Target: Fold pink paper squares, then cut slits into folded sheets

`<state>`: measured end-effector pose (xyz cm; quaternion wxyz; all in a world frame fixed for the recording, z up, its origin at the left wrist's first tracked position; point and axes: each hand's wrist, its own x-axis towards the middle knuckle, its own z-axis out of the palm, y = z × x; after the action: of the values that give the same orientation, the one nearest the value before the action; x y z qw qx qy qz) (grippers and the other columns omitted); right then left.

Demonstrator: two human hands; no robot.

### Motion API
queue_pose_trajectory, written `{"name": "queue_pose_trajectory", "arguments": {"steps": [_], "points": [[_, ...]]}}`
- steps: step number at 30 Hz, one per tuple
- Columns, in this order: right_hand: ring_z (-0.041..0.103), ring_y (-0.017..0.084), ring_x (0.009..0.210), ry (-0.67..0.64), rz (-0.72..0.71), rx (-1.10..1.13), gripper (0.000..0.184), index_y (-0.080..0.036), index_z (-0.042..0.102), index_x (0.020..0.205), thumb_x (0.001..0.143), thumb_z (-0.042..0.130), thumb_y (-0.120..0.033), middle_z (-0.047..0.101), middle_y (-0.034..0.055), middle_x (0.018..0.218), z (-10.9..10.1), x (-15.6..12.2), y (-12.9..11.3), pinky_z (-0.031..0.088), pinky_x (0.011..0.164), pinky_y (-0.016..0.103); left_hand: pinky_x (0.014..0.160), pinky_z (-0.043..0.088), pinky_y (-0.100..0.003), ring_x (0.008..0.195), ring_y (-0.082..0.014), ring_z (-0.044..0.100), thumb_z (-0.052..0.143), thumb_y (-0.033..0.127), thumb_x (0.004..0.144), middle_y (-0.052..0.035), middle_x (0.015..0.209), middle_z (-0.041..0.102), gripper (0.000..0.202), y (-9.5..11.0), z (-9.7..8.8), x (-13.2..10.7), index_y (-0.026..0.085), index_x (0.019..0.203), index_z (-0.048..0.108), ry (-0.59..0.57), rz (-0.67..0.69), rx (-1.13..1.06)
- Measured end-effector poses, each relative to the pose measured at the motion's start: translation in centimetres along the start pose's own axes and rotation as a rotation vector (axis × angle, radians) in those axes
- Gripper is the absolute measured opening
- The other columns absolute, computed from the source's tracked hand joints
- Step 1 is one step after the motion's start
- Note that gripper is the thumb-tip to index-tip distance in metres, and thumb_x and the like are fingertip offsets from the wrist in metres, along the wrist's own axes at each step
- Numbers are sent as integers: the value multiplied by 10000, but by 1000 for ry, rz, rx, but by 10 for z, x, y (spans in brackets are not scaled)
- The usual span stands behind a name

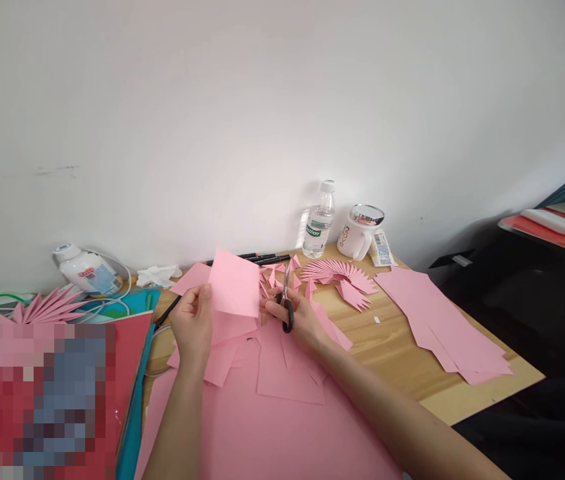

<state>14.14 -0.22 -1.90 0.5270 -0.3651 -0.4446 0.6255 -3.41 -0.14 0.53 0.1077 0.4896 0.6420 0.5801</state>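
Observation:
My left hand [194, 320] pinches a folded sheet of pink paper [235, 283] at its left edge, holding it up over the table. A pair of scissors [286, 303] with black handles is in my right hand [300, 319], blades pointing up and away from me. The fingers of that hand come close to the paper's right edge; I cannot tell whether they touch it. Cut pieces of pink paper [290, 383] lie loosely below both hands, on top of a large pink sheet [282, 433].
Behind stand a water bottle [318, 223] and a white mug [360, 233]. Folded pink pieces form a curved fan [335, 272]. Pink strips [442, 323] lie at the right of the wooden table [387, 340]. A white bottle [87, 270] and red folder [132, 347] are at left.

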Motion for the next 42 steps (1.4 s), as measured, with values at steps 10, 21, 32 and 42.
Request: {"name": "queue_pose_trajectory", "arguments": {"steps": [10, 21, 32, 42], "points": [[384, 95, 565, 243, -160, -97, 356, -202, 563, 911, 623, 702, -360, 408, -40, 651, -9, 2, 1, 306, 509, 220, 641, 441, -243, 705, -160, 557, 665, 432, 640, -29, 711, 654, 302, 2, 4, -3, 146, 736, 676, -207, -208, -353], [385, 91, 563, 335, -223, -15, 353, -203, 567, 905, 606, 718, -314, 427, -53, 636, -10, 4, 4, 305, 521, 223, 634, 466, -287, 762, -211, 609, 394, 738, 672, -124, 793, 667, 713, 8, 6, -2, 97, 848, 651, -320, -292, -559], [543, 138, 593, 345, -236, 51, 354, -193, 527, 902, 638, 707, -345, 565, -24, 630, -8, 5, 1, 385, 552, 259, 452, 345, -212, 446, -78, 410, 663, 376, 658, 40, 490, 491, 233, -1, 6, -2, 154, 650, 592, -267, -273, -462], [583, 143, 637, 407, -255, 94, 284, -193, 522, 870, 685, 676, -344, 610, -2, 690, -7, 6, -3, 421, 589, 267, 387, 326, -201, 391, -65, 420, 683, 369, 628, 38, 500, 515, 260, -1, 5, -1, 132, 701, 602, -278, -367, -492]]}}
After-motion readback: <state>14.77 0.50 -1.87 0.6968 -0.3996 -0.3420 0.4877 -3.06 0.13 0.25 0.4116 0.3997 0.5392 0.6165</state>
